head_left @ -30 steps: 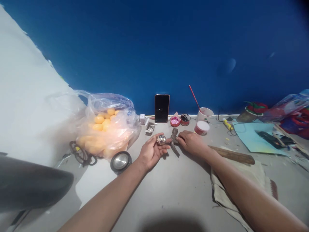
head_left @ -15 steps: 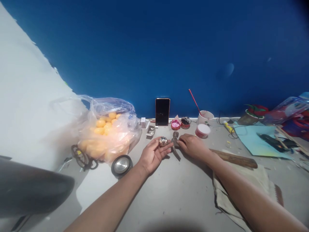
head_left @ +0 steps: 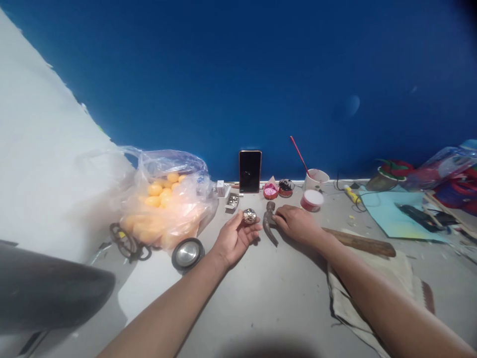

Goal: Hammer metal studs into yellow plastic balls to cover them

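Note:
In my left hand (head_left: 235, 237), a small shiny silver ball (head_left: 249, 216) is held between thumb and fingers; its surface looks faceted or studded. The other fingers of that hand are stretched out under and beside it. Just to the right lies a claw hammer (head_left: 269, 223) on the table, its metal head pointing toward the wall and its claw toward me. Fingers of my right hand (head_left: 298, 221) are curled round the hammer near the head, and the wooden handle (head_left: 361, 242) runs out to the right under my forearm.
Behind the hands are a small open box of silver pieces (head_left: 231, 201), a propped phone (head_left: 250, 171), a pink container (head_left: 312, 200) and a white cup (head_left: 316, 178) with a red stick. Left are a plastic bag of orange balls (head_left: 167, 199) and a round lid (head_left: 188, 254); right, a cloth (head_left: 368, 283).
My left hand has drawn slightly left, away from the hammer head, with the silver ball still in it. My right hand stays at the hammer.

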### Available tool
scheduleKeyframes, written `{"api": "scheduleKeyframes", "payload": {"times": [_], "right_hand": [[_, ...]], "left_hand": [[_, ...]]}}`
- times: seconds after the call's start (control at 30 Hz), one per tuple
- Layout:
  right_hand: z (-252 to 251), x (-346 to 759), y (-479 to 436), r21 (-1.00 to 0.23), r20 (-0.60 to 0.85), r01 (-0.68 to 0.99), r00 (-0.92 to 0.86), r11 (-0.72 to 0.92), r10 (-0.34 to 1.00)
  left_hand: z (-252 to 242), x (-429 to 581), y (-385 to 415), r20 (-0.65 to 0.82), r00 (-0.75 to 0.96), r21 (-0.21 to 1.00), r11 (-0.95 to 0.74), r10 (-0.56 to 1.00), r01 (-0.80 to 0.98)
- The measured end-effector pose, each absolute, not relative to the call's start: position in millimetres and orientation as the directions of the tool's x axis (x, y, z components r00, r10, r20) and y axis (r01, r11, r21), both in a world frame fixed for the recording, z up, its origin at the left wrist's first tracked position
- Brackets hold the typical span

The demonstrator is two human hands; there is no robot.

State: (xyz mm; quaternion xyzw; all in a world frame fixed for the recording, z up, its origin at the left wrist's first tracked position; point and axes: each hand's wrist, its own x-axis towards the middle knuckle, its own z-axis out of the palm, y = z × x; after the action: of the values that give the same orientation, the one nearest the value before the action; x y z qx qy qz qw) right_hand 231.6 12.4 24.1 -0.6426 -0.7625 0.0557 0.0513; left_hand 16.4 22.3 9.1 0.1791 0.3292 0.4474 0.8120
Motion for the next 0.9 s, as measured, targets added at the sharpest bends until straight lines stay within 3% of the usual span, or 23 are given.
{"api": "scheduleKeyframes", "payload": {"times": [0.53, 0.9], "right_hand": [[22, 232, 13, -0.157, 0.021, 0.972, -0.174, 0.175, 0.985], [25, 232, 12, -0.171, 0.007, 0.969, -0.18, 0.179, 0.984]], "left_hand": [[20, 15, 23, -0.402, 0.406, 0.549, 0.571, 0.821, -0.61], [13, 12, 21, -0.319, 0.439, 0.626, 0.534, 0.84, -0.568]]}}
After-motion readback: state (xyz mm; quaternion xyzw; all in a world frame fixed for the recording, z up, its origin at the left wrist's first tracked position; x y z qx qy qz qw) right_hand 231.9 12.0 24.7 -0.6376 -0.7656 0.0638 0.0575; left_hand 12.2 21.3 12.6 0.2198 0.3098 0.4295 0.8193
